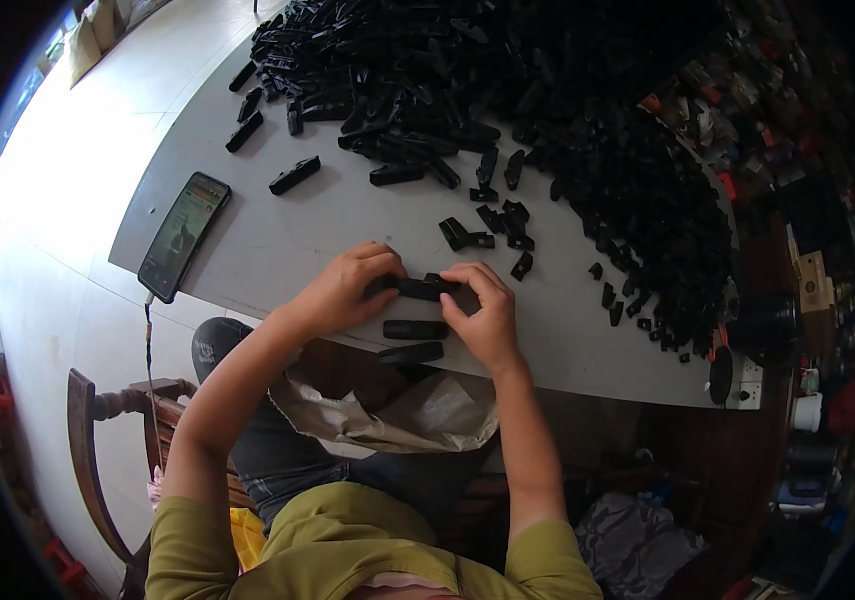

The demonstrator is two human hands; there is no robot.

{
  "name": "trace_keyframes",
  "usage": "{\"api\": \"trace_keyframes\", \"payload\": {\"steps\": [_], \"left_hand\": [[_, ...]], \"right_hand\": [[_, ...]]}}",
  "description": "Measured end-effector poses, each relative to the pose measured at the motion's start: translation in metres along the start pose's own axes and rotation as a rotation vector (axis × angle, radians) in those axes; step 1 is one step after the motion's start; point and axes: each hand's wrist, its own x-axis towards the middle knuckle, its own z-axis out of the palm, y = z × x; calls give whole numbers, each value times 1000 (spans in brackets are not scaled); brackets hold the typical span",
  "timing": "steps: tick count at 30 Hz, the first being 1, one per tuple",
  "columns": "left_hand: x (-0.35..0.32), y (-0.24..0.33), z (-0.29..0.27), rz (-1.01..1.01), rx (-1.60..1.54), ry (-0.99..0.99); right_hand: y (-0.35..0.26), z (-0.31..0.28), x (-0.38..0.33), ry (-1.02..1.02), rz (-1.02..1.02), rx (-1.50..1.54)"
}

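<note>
Near the table's front edge, a long black plastic part (418, 289) lies between my two hands. My left hand (349, 287) has its fingers closed round the left end. At the other end my right hand (485, 308) pinches the part, with a smaller black piece (434, 279) showing on top beside the fingers. Just in front of them rest two more long black parts, an upper one (415, 330) and a lower one (410, 353) at the table edge. Below that edge, an open woven sack (387, 425) hangs over my lap.
A large heap of long black parts (397, 80) covers the back, and smaller black pieces (637, 200) spread along the right. Several small pieces (487, 225) lie loose beyond my hands. A phone (184, 235) with a cable stands left; a wooden chair (107, 405) is lower left.
</note>
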Motion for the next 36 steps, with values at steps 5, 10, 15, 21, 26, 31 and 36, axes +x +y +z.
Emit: {"api": "trace_keyframes", "payload": {"steps": [5,10,15,21,26,31,36], "left_hand": [[1,3,0,-17,-21,9],[2,2,-2,-33,-26,-18],[2,0,-1,-25,-57,-21],[4,-3,3,31,-110,-70],[3,-1,0,57,-74,-96],[5,-23,-33,-66,336,322],[7,-50,-72,-385,652,531]], "right_hand": [[1,-12,-5,-34,31,10],[-1,-12,-10,0,-19,-96],[5,-10,-11,-15,-50,-52],[4,5,-7,-22,-55,-39],[-3,2,9,-173,34,27],[4,-5,46,18,-153,-472],[26,-7,50,-144,-227,-562]]}}
